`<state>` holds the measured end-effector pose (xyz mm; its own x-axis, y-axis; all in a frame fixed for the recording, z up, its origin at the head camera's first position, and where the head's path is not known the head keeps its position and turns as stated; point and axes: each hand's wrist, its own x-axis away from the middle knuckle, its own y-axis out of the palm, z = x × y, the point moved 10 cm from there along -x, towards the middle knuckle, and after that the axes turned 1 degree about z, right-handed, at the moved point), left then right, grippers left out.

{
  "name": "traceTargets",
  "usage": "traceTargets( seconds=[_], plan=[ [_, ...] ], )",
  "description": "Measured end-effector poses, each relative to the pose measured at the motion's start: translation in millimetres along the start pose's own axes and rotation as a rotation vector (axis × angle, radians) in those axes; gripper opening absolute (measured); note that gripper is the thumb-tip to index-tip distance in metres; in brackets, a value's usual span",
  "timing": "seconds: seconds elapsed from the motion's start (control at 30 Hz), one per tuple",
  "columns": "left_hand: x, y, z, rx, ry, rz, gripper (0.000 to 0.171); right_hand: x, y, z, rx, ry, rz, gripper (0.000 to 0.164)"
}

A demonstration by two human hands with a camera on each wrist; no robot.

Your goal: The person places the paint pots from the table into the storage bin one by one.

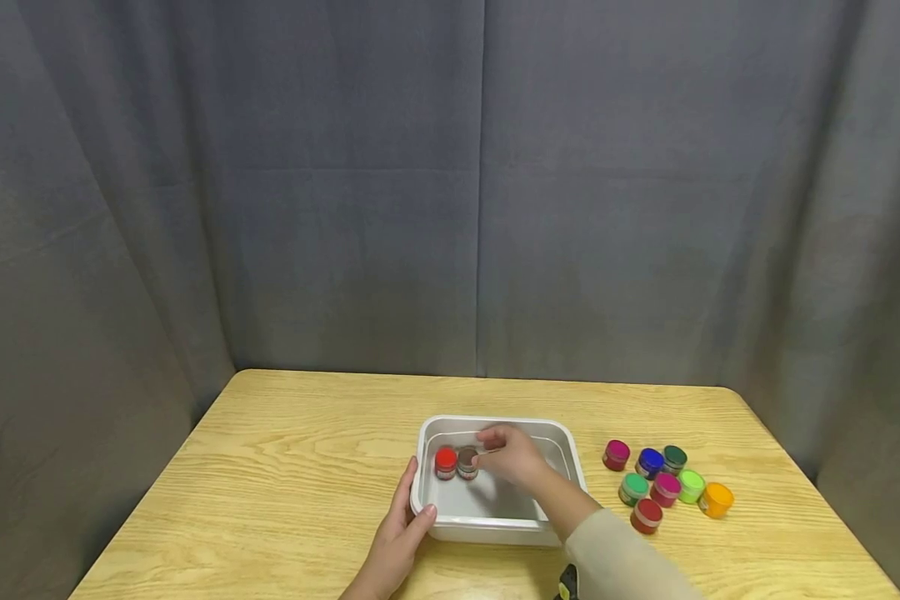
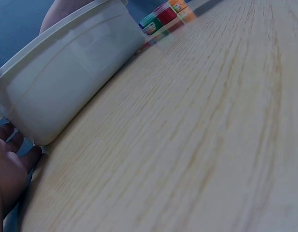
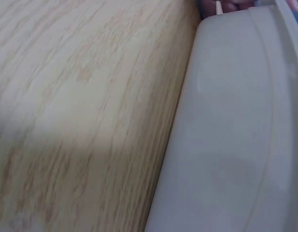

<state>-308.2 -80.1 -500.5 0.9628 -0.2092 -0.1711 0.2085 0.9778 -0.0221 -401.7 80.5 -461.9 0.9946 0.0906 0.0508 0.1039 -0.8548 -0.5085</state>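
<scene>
A white rectangular tray (image 1: 495, 531) sits on the table. Inside, at its left end, two small paint jars stand upright side by side, one with a red lid (image 1: 446, 460) and one with a dark brown lid (image 1: 467, 463). My left hand (image 1: 399, 533) holds the tray's near left corner, thumb on the rim and fingers along the outer side. Over the tray reaches my right hand (image 1: 512, 457), slightly blurred, its thumb tip right at the brown jar and its fingers spread apart from the thumb. In the right wrist view, the tray wall (image 3: 221, 116) hides that hand's work.
Right of the tray stands a loose group of several paint jars, among them a blue jar (image 1: 649, 463), a light green jar (image 1: 692, 487), an orange jar (image 1: 716, 500) and a red jar (image 1: 647, 517). Grey curtains (image 1: 345, 208) hang behind and beside the wooden table (image 1: 307, 467).
</scene>
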Motion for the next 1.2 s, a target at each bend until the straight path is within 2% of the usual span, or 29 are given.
traceTargets(
  seconds=[0.3, 0.67, 1.0, 1.2],
  plan=[
    [-0.2, -2.4, -4.8, -0.005, -0.011, 0.012, 0.069, 12.6, -20.4, -5.2, -0.089, -0.028, -0.001, 0.039],
    [0.3, -2.5, -1.9, -0.027, 0.006, 0.022, 0.069, 21.0, -55.9, 0.6, -0.104, -0.025, 0.024, 0.039],
    [0.4, -1.8, -2.8, -0.015, 0.001, 0.017, 0.070, 39.5, -90.1, 7.8, -0.115, -0.029, 0.042, 0.047],
    [-0.4, -1.3, -1.0, -0.014, 0.008, 0.020, 0.069, 49.8, -107.3, 17.4, -0.120, -0.003, 0.054, 0.049]
  ],
)
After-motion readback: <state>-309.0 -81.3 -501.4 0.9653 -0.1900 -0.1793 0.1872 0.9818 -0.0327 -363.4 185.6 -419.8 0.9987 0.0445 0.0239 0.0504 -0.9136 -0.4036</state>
